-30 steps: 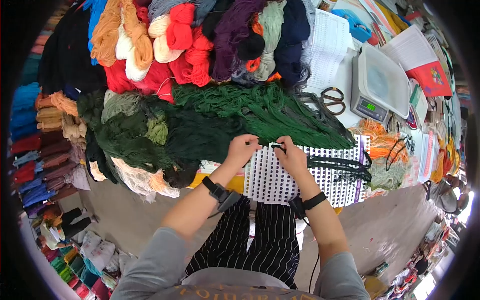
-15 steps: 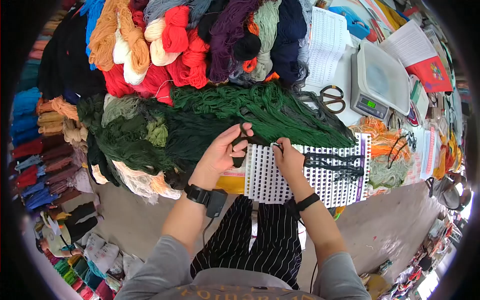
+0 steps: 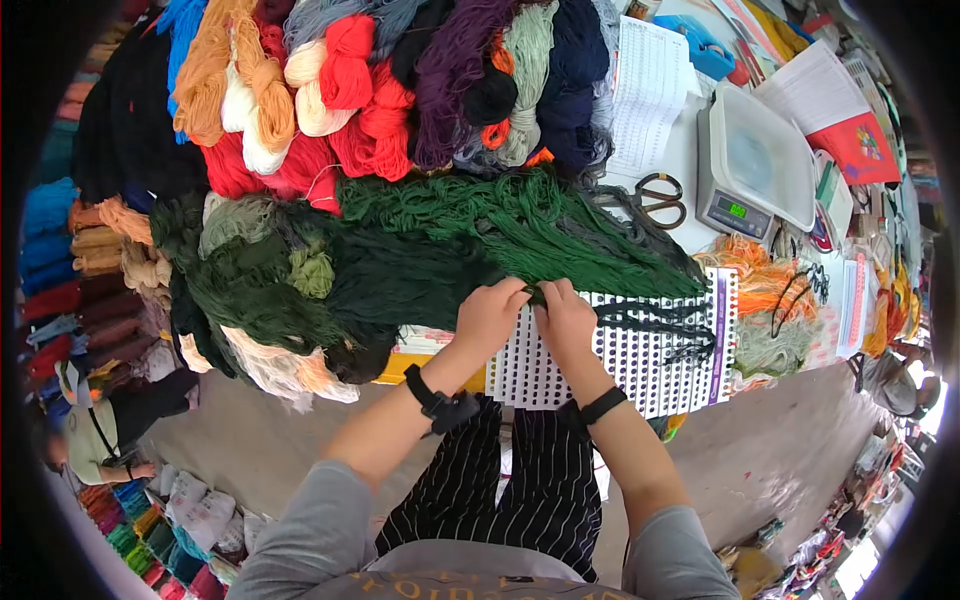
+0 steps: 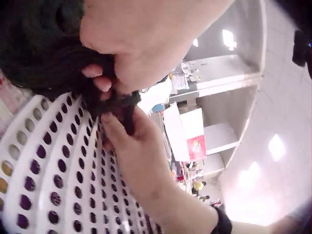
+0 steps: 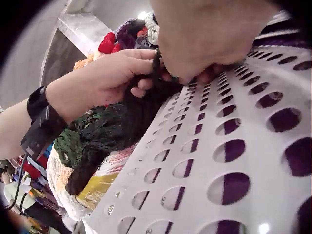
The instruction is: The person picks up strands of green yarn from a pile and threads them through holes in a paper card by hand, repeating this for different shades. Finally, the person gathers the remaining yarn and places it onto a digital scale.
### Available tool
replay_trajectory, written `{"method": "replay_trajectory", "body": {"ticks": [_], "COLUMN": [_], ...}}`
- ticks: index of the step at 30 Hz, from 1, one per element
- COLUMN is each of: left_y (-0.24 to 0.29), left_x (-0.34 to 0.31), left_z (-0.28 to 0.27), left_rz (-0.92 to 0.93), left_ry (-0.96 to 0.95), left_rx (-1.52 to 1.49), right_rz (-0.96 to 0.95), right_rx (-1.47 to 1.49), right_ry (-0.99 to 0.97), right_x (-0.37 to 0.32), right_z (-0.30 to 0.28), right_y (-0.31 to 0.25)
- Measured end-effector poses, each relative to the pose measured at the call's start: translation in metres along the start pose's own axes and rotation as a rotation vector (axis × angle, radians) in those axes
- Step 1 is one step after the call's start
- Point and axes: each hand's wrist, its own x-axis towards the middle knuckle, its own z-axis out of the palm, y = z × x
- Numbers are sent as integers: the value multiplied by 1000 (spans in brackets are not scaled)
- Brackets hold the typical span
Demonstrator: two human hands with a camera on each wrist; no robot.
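In the head view my left hand and right hand meet at the far edge of white strips with rows of holes. Between their fingertips both pinch a strand of dark green yarn. A large heap of dark green yarn spreads just beyond and to the left. Right of my right hand, dark yarn tassels lie across the strips. The right wrist view has the left thumb and fingers round the strand, while the right fingertips are partly hidden behind that hand.
Coloured skeins are piled at the back. Scissors, a scale with a clear tray and printed papers stand to the right. Orange yarn lies past the strips. Another person is at the lower left.
My left hand rose and spread away with a dark strand half a second ago, then came back down beside the right hand. The right hand shifted slightly left. The other person moved into fuller view.
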Motion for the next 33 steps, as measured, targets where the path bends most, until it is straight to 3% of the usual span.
{"method": "replay_trajectory", "body": {"ticks": [3, 7, 10, 11, 12, 14, 16, 18, 19, 21, 23, 26, 27, 30, 33], "left_y": [8, 18, 2, 2, -19, -40, -9, 6, 3, -15, -23, -26, -33, -50, -34], "left_x": [-1, -2, -7, -7, -10, 0, -3, -8, -7, -4, 1, 1, -1, -3, -2], "left_z": [-30, -105, -168, -185, -194, -184, -141, -80, -44, 11, 15, -11, -27, -58, -50], "left_rz": [-690, -591, -525, -462, -404, 48, -101, -193, -124, 19, 70, 141, 125, 121, 85], "left_ry": [-340, -195, 199, 336, 497, 920, 666, 177, 89, 38, 41, 42, 65, 114, 109], "left_rx": [-1229, -1507, -1587, -1453, -1045, 130, 14, 123, 264, 289, 285, 375, 432, 496, 487], "right_rz": [2, 13, 12, 2, 6, 69, 167, 256, 242, 224, 269, 237, 135, 70, 86], "right_rx": [-9, -11, 9, 37, 41, 48, 154, 261, 295, 324, 305, 262, 131, 45, 61], "right_ry": [-50, -14, 14, 23, 29, 45, 65, 70, 108, 151, 102, -25, -18, -11, -2], "right_x": [3, 3, 2, 1, -1, -7, -9, -11, -10, -7, -8, -8, -8, -3, -2], "right_z": [-3, 1, 7, 9, 12, 15, 13, 12, 12, 11, 7, 3, 3, -1, 0], "right_y": [0, 2, 6, 8, 11, 15, 15, 16, 17, 18, 17, 14, 11, 0, -1]}}
